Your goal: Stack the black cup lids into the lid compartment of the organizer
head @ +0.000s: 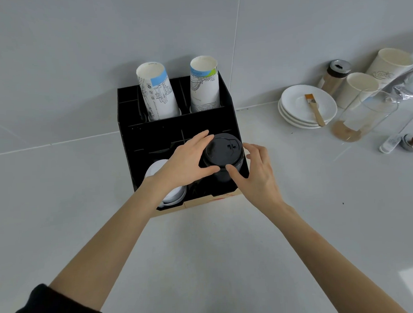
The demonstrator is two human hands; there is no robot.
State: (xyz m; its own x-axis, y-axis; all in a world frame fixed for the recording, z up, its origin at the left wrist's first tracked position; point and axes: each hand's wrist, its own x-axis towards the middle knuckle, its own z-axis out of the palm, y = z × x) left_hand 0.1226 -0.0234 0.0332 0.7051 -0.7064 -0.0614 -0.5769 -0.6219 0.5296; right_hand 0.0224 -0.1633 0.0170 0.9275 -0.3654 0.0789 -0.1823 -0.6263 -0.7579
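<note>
Nearest the camera, two bare forearms extend over the pale grey surface [204, 261]; a dark sleeve [49, 307] covers the left upper forearm at the lower left edge.

The left hand [187, 161] and the right hand [257, 175] meet at the stack of black cup lids [224, 155]. The left grip grasps the stack on its left side, thumb at the near edge and fingers curved along the far rim. The right grip grasps the stack on its right side, thumb pressed to the near edge and fingers wrapped round the right rim. The stack sits in the near right compartment of the black organizer [153, 134], with the top lid (sip opening visible) above the compartment walls.

In the near left compartment lie white lids [171, 195], partly hidden by the left wrist. The organizer rests on a brown cardboard base [202, 203], which shows along its near edge.

In the far row of the organizer stand two printed paper cup stacks: the left cup stack [157, 92] and the right cup stack [204, 83], both mouth up.

Well apart to the right, on the surface, sit stacked white plates [297, 106] carrying a small brush [314, 108], a clear glass [363, 118], two plain paper cups [360, 85], a capped jar [336, 77] and a foil bag [406, 83].
</note>
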